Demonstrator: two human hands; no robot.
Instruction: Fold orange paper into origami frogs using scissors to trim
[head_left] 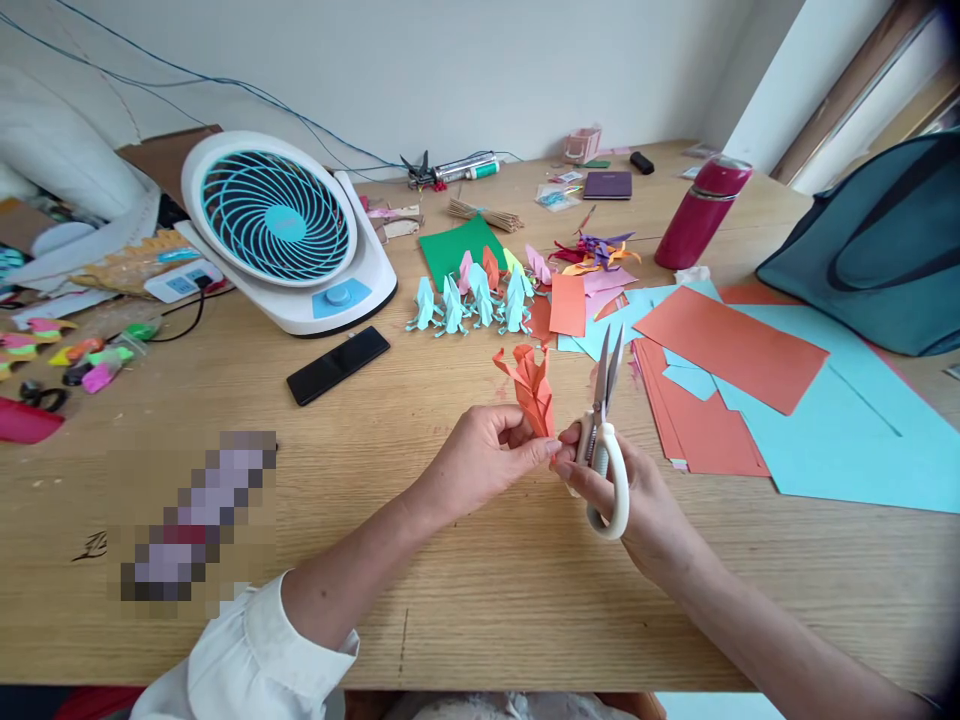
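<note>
My left hand (487, 450) pinches an orange folded-paper figure (531, 390) near its lower end, with its pointed flaps standing up above my fingers. Close beside it, my right hand (630, 490) is closed around a pair of scissors (609, 440) with cream handles. The blades point up and away from me, slightly parted. The thumb and finger of my right hand meet the paper figure's bottom tip by my left thumb. Several light-blue folded-paper figures (480, 300) stand in a row just beyond my hands, with pink, orange and yellow ones behind them.
Orange sheets (705, 430) and large light-blue sheets (862, 420) lie to the right. A red flask (701, 215) and a teal bag (877, 250) stand behind them. A white fan (277, 230) and a black phone (337, 365) are on the left. A green sheet (442, 250) lies further back.
</note>
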